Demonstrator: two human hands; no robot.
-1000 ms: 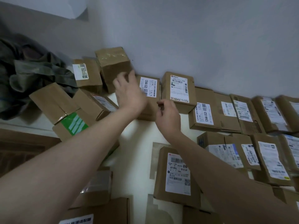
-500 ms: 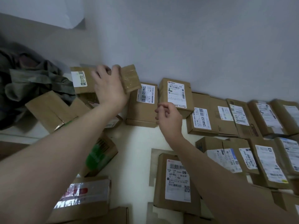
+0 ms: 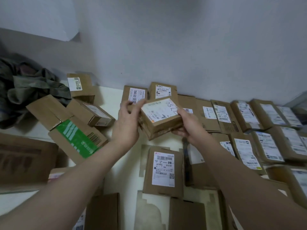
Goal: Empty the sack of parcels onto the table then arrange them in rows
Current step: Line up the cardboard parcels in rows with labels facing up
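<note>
Head view: both hands are holding one small brown cardboard parcel w/ a scribbled white label up off the table at frame ctr. It's tilting, label facing up. L hand is gripping its left edge, fingers curling over the top corner. R hand is clasping the right edge, thumb on top, fingers under.

The parcel is hovering in front of the back row of brown labelled parcels, which is running along the foot of the grey wall from upper ctr to the right edge, boxes sitting edge to edge. A second row is lying just below it at right. A flat brown parcel w/ a big white barcode label is lying at lower ctr.

Cream-white tabletop is showing bare in a strip down the ctr, btwn that parcel and the loose pile at left, plus a patch by the wall at upper ctr-left. In the pile, a brown carton w/ green print is lying tilted w/ other boxes against it. An olive-green cloth sack is lying crumpled at far left, just beside the pile.
</note>
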